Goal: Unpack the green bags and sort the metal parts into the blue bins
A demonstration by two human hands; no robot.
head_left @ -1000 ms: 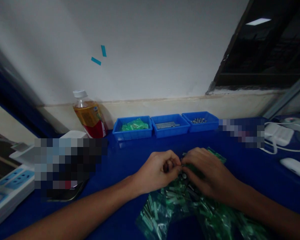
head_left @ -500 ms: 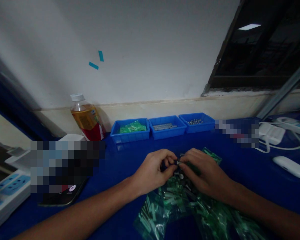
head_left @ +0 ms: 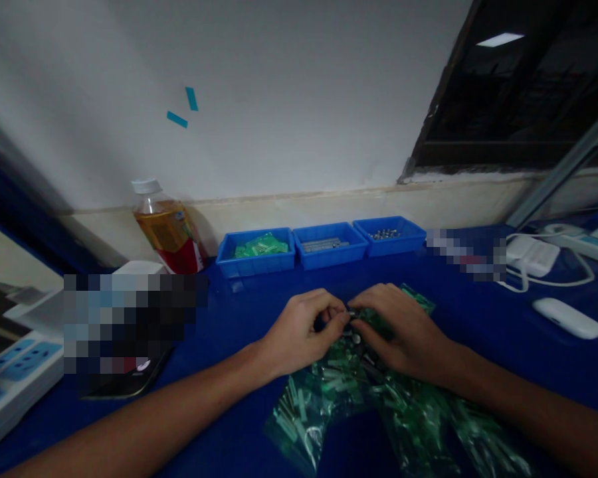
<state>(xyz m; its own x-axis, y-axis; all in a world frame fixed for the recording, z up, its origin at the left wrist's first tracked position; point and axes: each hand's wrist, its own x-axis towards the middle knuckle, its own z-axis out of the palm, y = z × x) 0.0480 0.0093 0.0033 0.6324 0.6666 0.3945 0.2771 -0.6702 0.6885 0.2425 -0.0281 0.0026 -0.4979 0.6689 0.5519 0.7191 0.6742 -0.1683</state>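
My left hand (head_left: 301, 332) and my right hand (head_left: 403, 332) meet fingertip to fingertip over the blue table (head_left: 239, 312). Both are closed in a pinch on a small dark metal part (head_left: 351, 313) held between them. Under and in front of the hands lies a heap of clear green plastic bags (head_left: 379, 405) with thin metal pins inside. A few small loose parts (head_left: 357, 338) show just below the fingertips; what they are is too small to tell.
Three blue bins stand at the back wall: one with green bags (head_left: 256, 249), one with metal rods (head_left: 329, 243), one with small metal pieces (head_left: 389, 234). A drink bottle (head_left: 167, 229) stands to their left. A phone (head_left: 124, 380) and power strip (head_left: 14, 372) lie left; white devices (head_left: 568, 317) with cables right.
The hands stay pinched together on the small part with only slight finger shifts. The view has drifted a little, so everything sits slightly further left and higher.
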